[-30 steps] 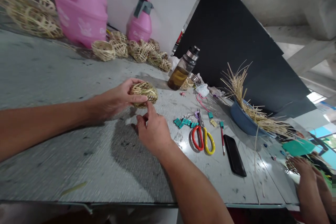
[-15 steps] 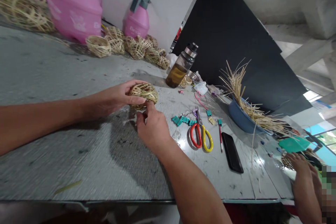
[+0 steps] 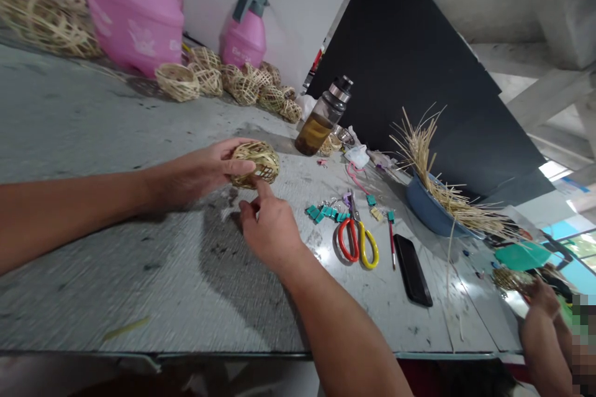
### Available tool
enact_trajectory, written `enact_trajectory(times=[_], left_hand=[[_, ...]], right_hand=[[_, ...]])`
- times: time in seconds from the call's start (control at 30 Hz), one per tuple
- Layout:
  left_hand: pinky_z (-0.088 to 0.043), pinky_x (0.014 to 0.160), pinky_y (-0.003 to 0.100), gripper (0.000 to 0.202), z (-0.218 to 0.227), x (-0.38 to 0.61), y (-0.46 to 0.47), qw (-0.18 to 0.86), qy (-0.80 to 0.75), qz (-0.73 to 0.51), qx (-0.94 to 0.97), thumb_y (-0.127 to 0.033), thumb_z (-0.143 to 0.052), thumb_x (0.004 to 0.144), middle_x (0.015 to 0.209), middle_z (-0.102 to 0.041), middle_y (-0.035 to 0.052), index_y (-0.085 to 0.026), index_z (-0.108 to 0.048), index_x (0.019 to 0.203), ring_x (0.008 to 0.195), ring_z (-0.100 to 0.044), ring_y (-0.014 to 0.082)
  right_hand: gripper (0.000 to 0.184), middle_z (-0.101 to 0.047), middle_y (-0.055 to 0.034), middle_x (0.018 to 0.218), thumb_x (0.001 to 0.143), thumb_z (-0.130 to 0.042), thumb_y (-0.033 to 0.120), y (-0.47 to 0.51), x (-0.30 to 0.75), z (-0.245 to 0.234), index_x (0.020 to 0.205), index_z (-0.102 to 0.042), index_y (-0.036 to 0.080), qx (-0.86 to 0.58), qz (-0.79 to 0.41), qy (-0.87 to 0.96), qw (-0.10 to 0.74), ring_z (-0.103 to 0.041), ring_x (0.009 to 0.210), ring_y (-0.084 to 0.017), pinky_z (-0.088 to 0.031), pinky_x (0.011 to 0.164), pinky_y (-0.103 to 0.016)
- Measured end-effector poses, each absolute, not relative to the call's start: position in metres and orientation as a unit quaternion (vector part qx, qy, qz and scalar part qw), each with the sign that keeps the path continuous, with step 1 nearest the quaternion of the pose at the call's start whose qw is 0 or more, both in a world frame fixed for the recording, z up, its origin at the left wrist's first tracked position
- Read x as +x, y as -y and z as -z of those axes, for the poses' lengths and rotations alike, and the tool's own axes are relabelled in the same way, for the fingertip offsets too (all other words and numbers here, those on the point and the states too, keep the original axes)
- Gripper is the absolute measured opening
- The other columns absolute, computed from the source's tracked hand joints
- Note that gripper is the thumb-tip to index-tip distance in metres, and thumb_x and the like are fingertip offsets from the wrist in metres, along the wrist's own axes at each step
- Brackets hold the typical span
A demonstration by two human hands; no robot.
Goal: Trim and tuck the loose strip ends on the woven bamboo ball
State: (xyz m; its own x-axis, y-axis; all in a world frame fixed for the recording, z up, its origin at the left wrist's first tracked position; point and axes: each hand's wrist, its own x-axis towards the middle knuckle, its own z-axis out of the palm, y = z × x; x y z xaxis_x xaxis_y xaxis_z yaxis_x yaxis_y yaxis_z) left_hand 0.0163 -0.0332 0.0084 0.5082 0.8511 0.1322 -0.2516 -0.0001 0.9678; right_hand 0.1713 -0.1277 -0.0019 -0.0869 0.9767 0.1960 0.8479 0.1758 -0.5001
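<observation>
A small round basket (image 3: 267, 166) woven from bamboo strips is held a little above the grey tabletop (image 3: 177, 285). My left hand (image 3: 212, 166) grips it from the left side, with the thumb across the front and the other fingers behind. An open-grid patch of the weave faces me. My right hand (image 3: 271, 226) is below it, index finger stretched up to the basket's lower edge and thumb held apart. The remaining fingers of that hand are partly hidden.
Red-and-yellow scissors (image 3: 356, 242), teal binder clips (image 3: 326, 213) and a black phone (image 3: 412, 270) lie right. Behind stand a bottle (image 3: 314, 131), woven baskets (image 3: 244, 88) and pink sprayers (image 3: 244, 43). A blue basin (image 3: 426, 208) holds strips. A co-worker's hands (image 3: 542, 301) work far right.
The basket has been turned in my left hand, so a grid patch now shows. My right index finger has straightened against its lower edge. The co-worker's hands have shifted.
</observation>
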Motion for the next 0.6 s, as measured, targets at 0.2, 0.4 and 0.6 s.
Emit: enact_trajectory(times=[0.2,0.4,0.6], left_hand=[[-0.068,0.083,0.034,0.061,-0.019,0.013,0.038,0.643,-0.313,-0.408,0.568,-0.051,-0.097,0.065,0.105,-0.082,0.0046,-0.029,-0.076,0.118,0.113,-0.079,0.0334],[-0.068,0.09,0.038,0.066,-0.017,0.015,0.036,0.657,-0.299,-0.417,0.552,-0.048,-0.098,0.064,0.115,-0.084,0.0073,-0.026,-0.075,0.121,0.12,-0.078,0.0345],[-0.066,0.083,0.034,0.067,-0.007,0.014,0.025,0.663,-0.276,-0.419,0.556,-0.048,-0.1,0.066,0.114,-0.084,0.0066,-0.026,-0.074,0.124,0.108,-0.079,0.0299]], right_hand=[[0.065,-0.081,-0.0007,0.09,0.104,-0.069,0.025,0.125,0.172,0.004,0.167,-0.053,0.03,-0.624,-0.171,0.71,0.278,-0.081,0.091,-0.029,-0.068,0.094,-0.046],[0.069,-0.082,0.0003,0.092,0.104,-0.071,0.024,0.126,0.174,0.003,0.169,-0.051,0.031,-0.622,-0.171,0.708,0.288,-0.082,0.091,-0.027,-0.068,0.095,-0.044],[0.064,-0.085,-0.0036,0.114,0.11,-0.065,0.03,0.137,0.167,-0.016,0.171,-0.047,0.026,-0.629,-0.153,0.716,0.261,-0.082,0.101,-0.024,-0.066,0.1,-0.038]])
